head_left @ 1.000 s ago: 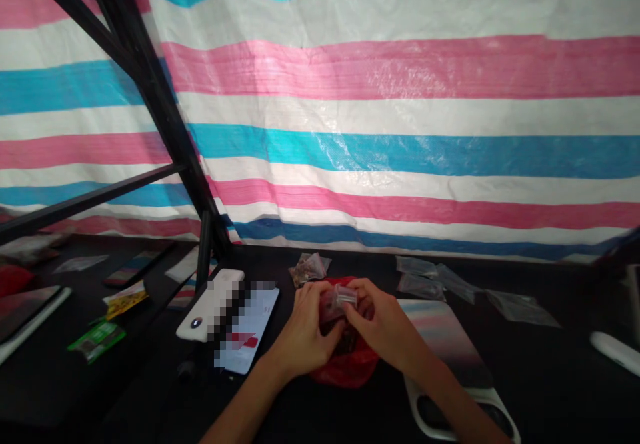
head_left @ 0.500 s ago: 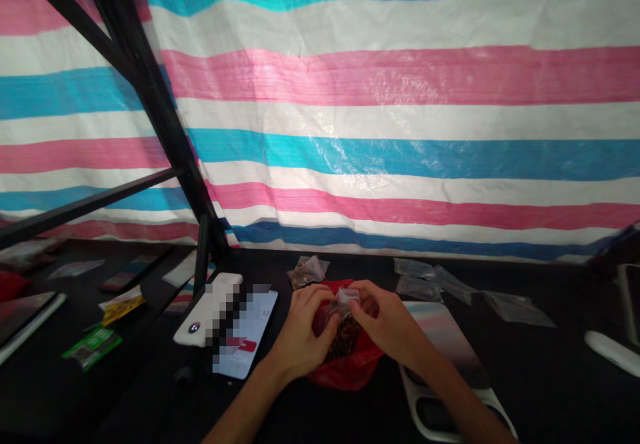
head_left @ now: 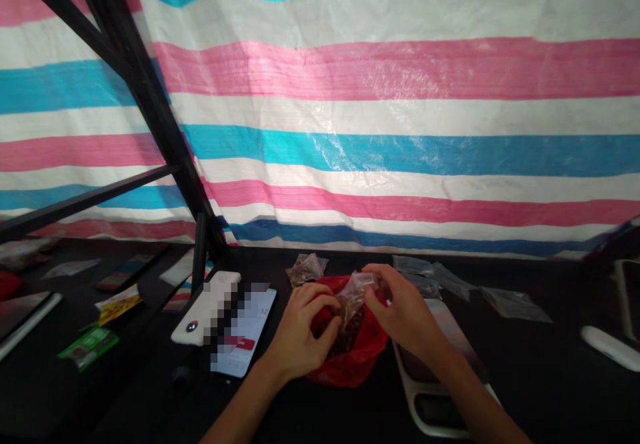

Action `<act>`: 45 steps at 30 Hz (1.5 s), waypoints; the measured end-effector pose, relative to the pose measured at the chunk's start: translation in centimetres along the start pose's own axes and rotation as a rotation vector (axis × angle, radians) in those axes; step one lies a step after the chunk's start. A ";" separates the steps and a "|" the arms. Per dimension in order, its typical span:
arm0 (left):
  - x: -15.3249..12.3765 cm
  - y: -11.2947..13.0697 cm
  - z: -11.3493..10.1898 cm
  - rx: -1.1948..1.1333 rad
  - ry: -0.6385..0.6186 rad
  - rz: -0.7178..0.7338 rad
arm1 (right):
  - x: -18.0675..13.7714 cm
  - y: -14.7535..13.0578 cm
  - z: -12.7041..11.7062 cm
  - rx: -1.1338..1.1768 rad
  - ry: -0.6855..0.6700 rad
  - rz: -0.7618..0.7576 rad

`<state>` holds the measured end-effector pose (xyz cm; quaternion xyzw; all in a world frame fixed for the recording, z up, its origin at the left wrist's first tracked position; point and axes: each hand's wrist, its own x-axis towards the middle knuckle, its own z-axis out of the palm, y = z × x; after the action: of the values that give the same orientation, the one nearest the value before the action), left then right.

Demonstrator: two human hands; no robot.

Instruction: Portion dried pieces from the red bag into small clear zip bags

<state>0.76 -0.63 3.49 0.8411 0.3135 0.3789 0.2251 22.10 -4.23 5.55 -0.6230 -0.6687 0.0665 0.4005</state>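
A red plastic bag [head_left: 357,367] stands open on the black table, with small brown pieces [head_left: 345,343] inside that I cannot identify. My right hand [head_left: 403,307] pinches the top of a small clear zip bag [head_left: 356,291] between thumb and fingers. The zip bag is tilted over the red bag's mouth, its lower end close to the brown pieces. My left hand [head_left: 305,327] reaches over the left rim of the red bag. Its fingers are bent, with a gap between them and the thumb, and the fingertips lie close to the zip bag.
A filled clear bag [head_left: 305,269] lies behind the red bag. Several flat clear bags [head_left: 453,281] lie at the back right. A kitchen scale [head_left: 437,417] sits under my right forearm. On the left are a phone [head_left: 250,337], a white device [head_left: 207,304], small packets [head_left: 90,345] and a black frame [head_left: 163,124].
My right hand has drawn the zip bag up and slightly right, so more of it shows. My left thumb and fingers are now apart from its top. The view has shifted slightly.
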 end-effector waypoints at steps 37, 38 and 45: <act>0.4 -1.2 -0.2 0.184 0.119 -0.441 | -0.8 -1.0 -0.2 -0.476 -0.431 -0.108; 0.3 -1.3 -0.1 0.192 0.069 -0.443 | -0.8 -0.9 -0.1 -0.477 -0.432 -0.109; 0.2 -2.0 0.9 -0.073 -0.025 -0.475 | -0.8 -1.1 0.4 -0.353 -0.452 -0.085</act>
<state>0.85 0.81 1.85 0.7397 0.4860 0.3161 0.3417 20.89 -5.05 5.55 -0.6237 -0.7678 0.0694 0.1291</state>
